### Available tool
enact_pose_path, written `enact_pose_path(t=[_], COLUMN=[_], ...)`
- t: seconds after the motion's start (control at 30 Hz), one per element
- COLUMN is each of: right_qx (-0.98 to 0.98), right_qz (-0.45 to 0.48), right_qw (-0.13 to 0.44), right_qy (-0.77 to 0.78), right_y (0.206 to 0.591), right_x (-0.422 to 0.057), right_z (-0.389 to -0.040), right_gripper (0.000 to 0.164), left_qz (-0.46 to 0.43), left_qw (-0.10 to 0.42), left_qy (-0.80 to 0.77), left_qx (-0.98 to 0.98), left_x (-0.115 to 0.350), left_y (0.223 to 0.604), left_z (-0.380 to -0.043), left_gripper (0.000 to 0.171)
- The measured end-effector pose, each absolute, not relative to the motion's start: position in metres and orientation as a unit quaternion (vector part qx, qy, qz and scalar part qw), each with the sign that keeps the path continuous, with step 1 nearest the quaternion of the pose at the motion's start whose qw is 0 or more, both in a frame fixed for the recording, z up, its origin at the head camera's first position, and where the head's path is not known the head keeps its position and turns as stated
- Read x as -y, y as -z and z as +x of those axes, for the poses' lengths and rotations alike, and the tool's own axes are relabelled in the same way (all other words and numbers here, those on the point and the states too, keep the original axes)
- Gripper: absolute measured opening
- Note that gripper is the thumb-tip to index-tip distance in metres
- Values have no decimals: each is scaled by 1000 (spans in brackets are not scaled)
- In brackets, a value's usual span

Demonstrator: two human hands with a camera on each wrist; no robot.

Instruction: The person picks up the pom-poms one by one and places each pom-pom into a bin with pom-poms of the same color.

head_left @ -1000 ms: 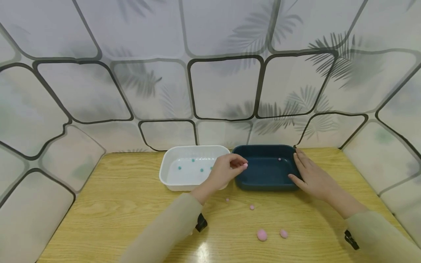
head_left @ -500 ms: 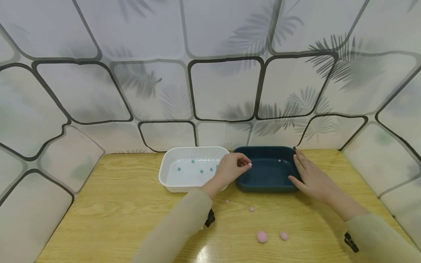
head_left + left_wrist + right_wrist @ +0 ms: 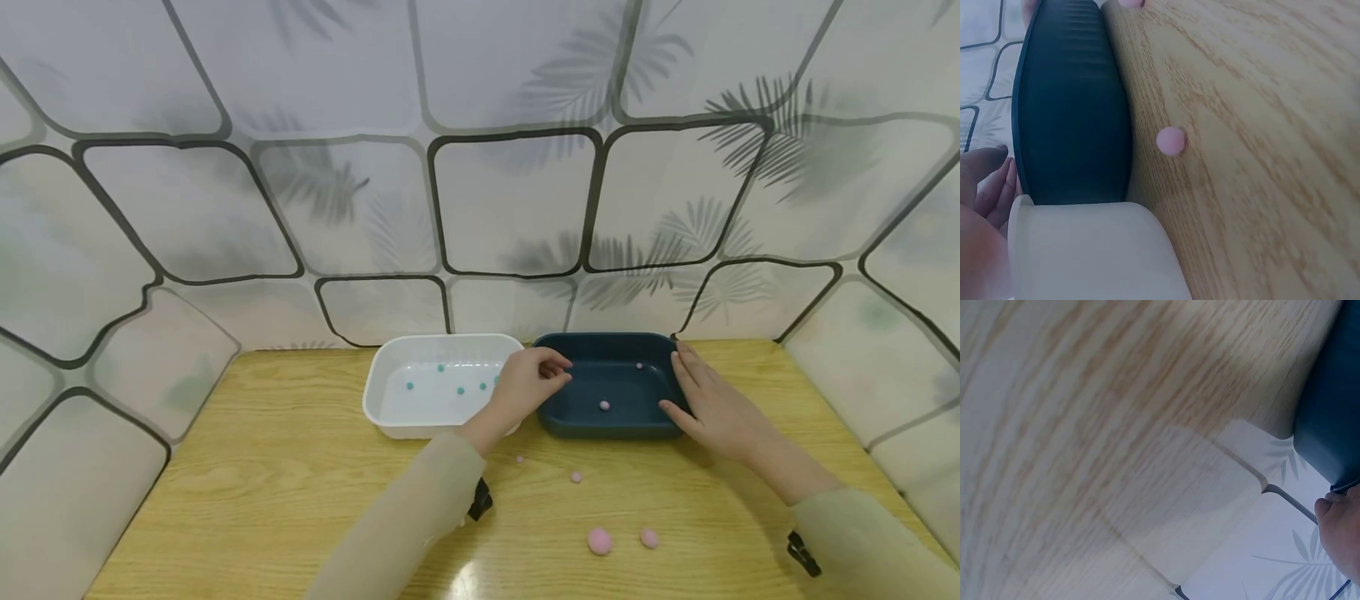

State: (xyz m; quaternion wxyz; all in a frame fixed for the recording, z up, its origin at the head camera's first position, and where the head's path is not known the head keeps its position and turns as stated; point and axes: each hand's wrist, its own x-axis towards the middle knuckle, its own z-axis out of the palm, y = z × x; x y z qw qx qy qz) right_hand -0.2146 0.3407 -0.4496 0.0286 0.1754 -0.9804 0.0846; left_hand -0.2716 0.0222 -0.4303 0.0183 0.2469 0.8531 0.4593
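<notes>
My left hand (image 3: 521, 385) hovers over the left end of a dark blue tray (image 3: 585, 423), thumb and bent fingertips slightly apart with nothing between them. In the left wrist view, the thumb (image 3: 984, 161) shows beside the tray's rim. Inside the blue tray lie a pink ball (image 3: 604, 406) and a smaller pink ball (image 3: 639, 366). My right hand (image 3: 712, 408) rests on the tray's right edge, fingers straight along the rim and thumb extended at the front corner. Only part of that hand (image 3: 1341, 531) shows in the right wrist view.
Left of the blue tray stands a white tray (image 3: 397, 430) with several small teal balls (image 3: 461, 391), partly behind my left hand. On the wooden table in front lie a large pink ball (image 3: 599, 542), a medium one (image 3: 648, 538) and two small ones (image 3: 576, 477). A patterned wall rises behind.
My left hand has moved slightly right and let go of the pink ball it pinched; the ball now lies in the blue tray. My right hand stays on the tray's edge.
</notes>
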Motion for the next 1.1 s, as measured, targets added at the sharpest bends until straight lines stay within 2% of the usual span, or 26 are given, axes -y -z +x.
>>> enact_pose_path(t=[0.2,0.67,1.1], right_qx=[980,980,979], right_qz=[177,177,181], right_qw=[26,28,27], right_qy=[-88,-91,-92], right_y=[452,450,453], right_x=[-340,-342,-344], right_z=[-215,-213,-216], right_gripper=[90,89,90], left_qz=[261,272,260], left_qw=[19,66,51], left_qy=[-492,-529,-553], left_qx=[-830,-801,-790], left_x=[-13,13,38], left_y=[433,431,439], left_z=[-268,-240,-213], left_gripper=[16,17,14])
